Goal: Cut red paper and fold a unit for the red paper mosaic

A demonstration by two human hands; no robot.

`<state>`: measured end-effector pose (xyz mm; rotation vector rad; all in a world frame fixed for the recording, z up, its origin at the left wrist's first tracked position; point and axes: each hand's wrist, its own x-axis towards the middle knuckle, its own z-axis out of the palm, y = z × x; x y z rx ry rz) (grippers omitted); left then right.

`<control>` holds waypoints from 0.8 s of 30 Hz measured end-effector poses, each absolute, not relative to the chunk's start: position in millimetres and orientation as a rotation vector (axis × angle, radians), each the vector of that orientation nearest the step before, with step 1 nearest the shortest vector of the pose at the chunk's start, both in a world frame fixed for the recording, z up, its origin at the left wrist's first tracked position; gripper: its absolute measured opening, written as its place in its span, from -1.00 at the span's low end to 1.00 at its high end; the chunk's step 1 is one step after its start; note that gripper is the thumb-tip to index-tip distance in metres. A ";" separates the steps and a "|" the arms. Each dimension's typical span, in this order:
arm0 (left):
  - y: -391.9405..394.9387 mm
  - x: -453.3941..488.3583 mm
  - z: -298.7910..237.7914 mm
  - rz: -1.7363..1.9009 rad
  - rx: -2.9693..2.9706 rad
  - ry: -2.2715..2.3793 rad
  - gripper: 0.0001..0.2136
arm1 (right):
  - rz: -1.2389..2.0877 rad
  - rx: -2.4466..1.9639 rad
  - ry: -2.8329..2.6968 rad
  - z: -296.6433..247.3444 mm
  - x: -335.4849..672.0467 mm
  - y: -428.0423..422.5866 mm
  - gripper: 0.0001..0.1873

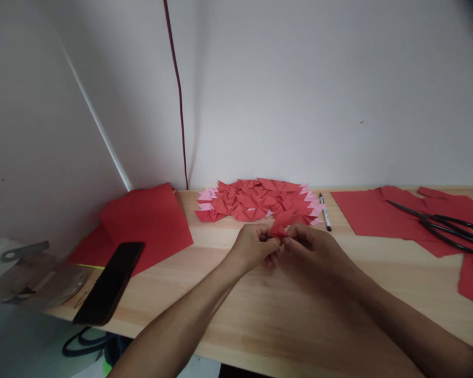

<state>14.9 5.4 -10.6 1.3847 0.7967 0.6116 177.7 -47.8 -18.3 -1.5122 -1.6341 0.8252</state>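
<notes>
Both my hands meet over the middle of the wooden table (284, 325). My left hand (252, 245) and my right hand (313, 248) pinch a small folded red paper piece (278, 229) between their fingertips, fingers closed on it. Just behind the hands lies a pile of folded red and pink paper pieces (256, 199), spread in a fan against the wall.
Red paper sheets (145, 223) lie at the left with a black phone (109, 282) on their near edge. A pen (325, 212) lies right of the pile. More red sheets (378, 212) and black scissors (445, 228) are at the right. A red cord (177, 89) hangs down the wall.
</notes>
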 end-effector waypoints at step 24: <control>3.7 16.2 -17.1 0.475 1.433 0.891 -0.91 | 0.944 -1.434 -1.785 -26.9 187.6 -42.9 -0.85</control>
